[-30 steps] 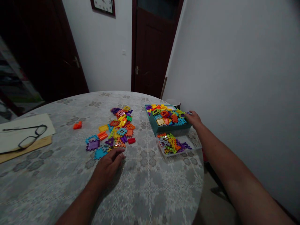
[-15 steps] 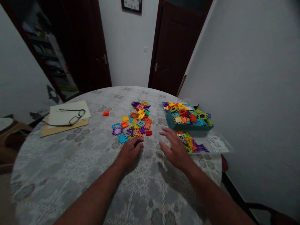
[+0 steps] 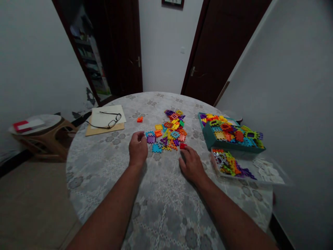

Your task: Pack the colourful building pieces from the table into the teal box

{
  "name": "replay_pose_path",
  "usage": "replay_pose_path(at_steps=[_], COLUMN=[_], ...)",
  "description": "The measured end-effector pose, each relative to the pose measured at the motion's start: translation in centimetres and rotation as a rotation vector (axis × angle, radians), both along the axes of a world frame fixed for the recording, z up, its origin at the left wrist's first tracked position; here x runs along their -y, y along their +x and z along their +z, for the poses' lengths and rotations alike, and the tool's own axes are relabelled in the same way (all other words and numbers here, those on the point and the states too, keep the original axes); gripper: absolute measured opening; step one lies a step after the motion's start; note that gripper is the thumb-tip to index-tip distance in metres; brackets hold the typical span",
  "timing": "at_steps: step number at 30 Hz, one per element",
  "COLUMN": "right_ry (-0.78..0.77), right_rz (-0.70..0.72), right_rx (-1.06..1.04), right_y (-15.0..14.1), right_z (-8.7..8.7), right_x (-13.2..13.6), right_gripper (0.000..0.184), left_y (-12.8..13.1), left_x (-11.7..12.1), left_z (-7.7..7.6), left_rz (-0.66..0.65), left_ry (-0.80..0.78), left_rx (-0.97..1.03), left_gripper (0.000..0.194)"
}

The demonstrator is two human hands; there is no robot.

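Note:
A loose pile of colourful plastic building pieces (image 3: 174,134) lies mid-table. Just left of it is my left hand (image 3: 138,150), its fingers curled in near the thumb; whether anything is inside them is hidden. A purple square piece (image 3: 151,139) and a blue square piece (image 3: 156,148) lie beside that hand. My right hand (image 3: 192,165) rests low over the cloth at the pile's near right, fingers extended and thumb apart. Its fingertips reach a small red block (image 3: 182,146), apparently touching it.
On the right stand a green box (image 3: 234,148) and a clear plastic tray (image 3: 217,168), both full of pieces. Eyeglasses (image 3: 112,123) lie on papers (image 3: 95,116) at the left. An orange piece (image 3: 139,119) sits alone. A stool (image 3: 52,133) stands beyond the patterned tablecloth (image 3: 163,208).
My left hand has moved left, from the pile's near edge to its left side. The right hand has come forward to the red block. The view has swung left.

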State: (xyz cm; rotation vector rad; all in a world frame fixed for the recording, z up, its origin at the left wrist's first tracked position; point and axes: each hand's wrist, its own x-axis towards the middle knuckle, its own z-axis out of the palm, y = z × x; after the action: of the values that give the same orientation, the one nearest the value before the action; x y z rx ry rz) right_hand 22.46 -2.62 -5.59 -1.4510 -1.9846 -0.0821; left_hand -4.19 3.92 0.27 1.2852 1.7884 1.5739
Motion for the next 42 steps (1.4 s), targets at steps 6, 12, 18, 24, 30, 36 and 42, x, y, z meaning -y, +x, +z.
replay_pose_path(at_steps=[6, 12, 18, 24, 30, 36, 42], right_ry=[0.005, 0.007, 0.018, 0.004, -0.021, -0.018, -0.03], right_rz=[-0.011, -0.014, 0.002, -0.013, -0.018, -0.009, 0.009], right_rx=[-0.051, -0.041, -0.058, -0.045, -0.034, -0.044, -0.049], right_y=[0.4, 0.7, 0.9, 0.7, 0.6, 0.7, 0.8], right_z=[-0.1, -0.5, -0.4, -0.1, 0.1, 0.1, 0.1], right_x=[-0.1, 0.0, 0.2, 0.3, 0.3, 0.4, 0.2], right_gripper=[0.045, 0.041, 0.032, 0.028, 0.026, 0.023, 0.022], left_y=[-2.3, -1.3, -0.2, -0.3, -0.4, -0.4, -0.6], left_x=[-2.4, -2.1, -0.3, 0.3, 0.1, 0.1, -0.1], left_z=[-1.5, -2.4, -2.1, -2.3, -2.8, -2.4, -1.9], left_rz=[-0.168, -0.302, -0.353, -0.389, -0.382, -0.388, -0.431], left_ry=[-0.11, -0.091, -0.101, -0.044, -0.032, -0.067, -0.077], left_rx=[-0.383, -0.746, -0.889, -0.899, -0.913, -0.939, -0.935], left_gripper=[0.047, 0.049, 0.034, 0.027, 0.028, 0.028, 0.027])
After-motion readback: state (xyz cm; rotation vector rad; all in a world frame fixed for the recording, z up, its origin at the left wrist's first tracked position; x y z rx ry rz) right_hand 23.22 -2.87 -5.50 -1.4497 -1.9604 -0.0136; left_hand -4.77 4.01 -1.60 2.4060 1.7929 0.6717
